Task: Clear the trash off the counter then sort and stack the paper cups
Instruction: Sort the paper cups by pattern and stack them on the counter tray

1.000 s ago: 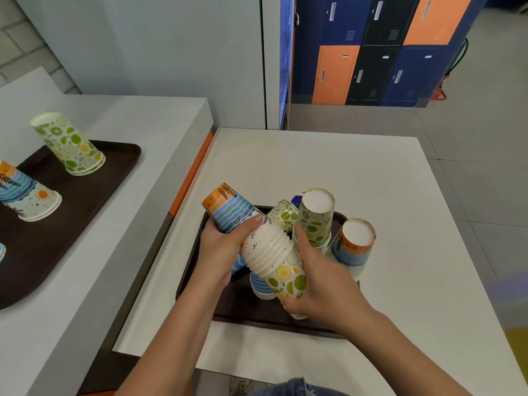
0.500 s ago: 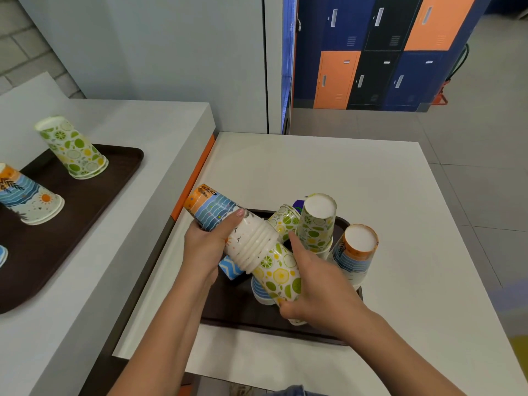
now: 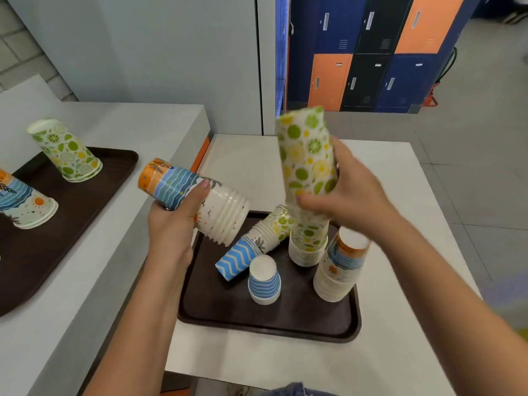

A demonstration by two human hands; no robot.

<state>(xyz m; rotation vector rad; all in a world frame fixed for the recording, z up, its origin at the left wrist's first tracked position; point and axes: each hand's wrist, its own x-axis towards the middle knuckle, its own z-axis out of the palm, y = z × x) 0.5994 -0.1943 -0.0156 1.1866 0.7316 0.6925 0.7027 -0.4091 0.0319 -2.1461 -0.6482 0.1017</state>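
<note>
My left hand [image 3: 174, 224] grips a sideways stack of beach-print cups [image 3: 194, 198], orange bottoms pointing left, above the near tray's left edge. My right hand [image 3: 345, 192] holds a stack of lime-print cups [image 3: 307, 158] upright over a lime stack [image 3: 307, 247] standing on the dark brown tray [image 3: 257, 324]. On that tray also stand a beach-print stack [image 3: 341, 270] at the right and a blue-striped cup stack [image 3: 264, 280]. A blue zigzag cup [image 3: 235, 258] and a lime stack [image 3: 271, 228] lie on their sides.
A second brown tray [image 3: 71, 207] on the raised left counter carries an upturned lime stack [image 3: 67, 151] and a beach-print stack [image 3: 25, 204]. The white table [image 3: 400, 352] ends at the right over tiled floor. Coloured lockers [image 3: 371, 52] stand behind.
The two stacks that both hands held together are now apart. My right hand lifted the lime stack up and right. My left hand carried the beach-print stack to the left.
</note>
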